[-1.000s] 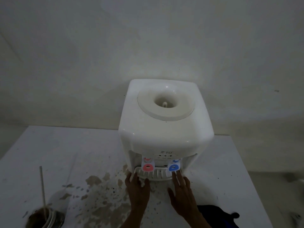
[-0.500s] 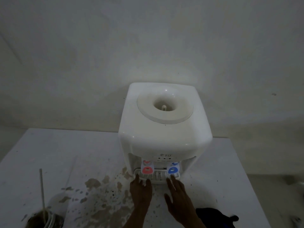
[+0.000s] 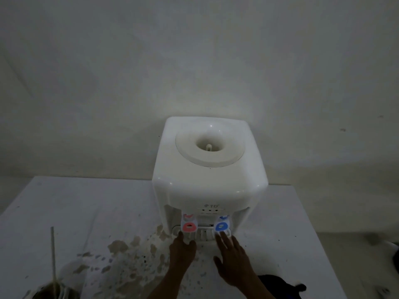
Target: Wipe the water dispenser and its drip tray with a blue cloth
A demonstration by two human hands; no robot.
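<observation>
A white tabletop water dispenser [image 3: 207,186] stands at the back of the table, with a red tap [image 3: 189,227] on the left and a blue tap [image 3: 221,226] on the right. Its white slotted drip tray [image 3: 204,234] sits below the taps. My left hand [image 3: 182,254] rests with its fingertips on the tray's left front edge. My right hand [image 3: 234,261] has spread fingers touching the tray's right front edge. A dark blue cloth [image 3: 278,287] lies on the table by my right wrist, in neither hand.
The white table [image 3: 97,212] carries brown stains [image 3: 129,257] in front of the dispenser on the left. A glass with a stick or straw in it [image 3: 53,277] stands at the bottom left. A plain wall is close behind the dispenser. The table's right edge [image 3: 319,255] drops to the floor.
The view has tilted up a little, so the dispenser sits lower in frame. Both hands have stayed at the drip tray's front edge, with little visible movement.
</observation>
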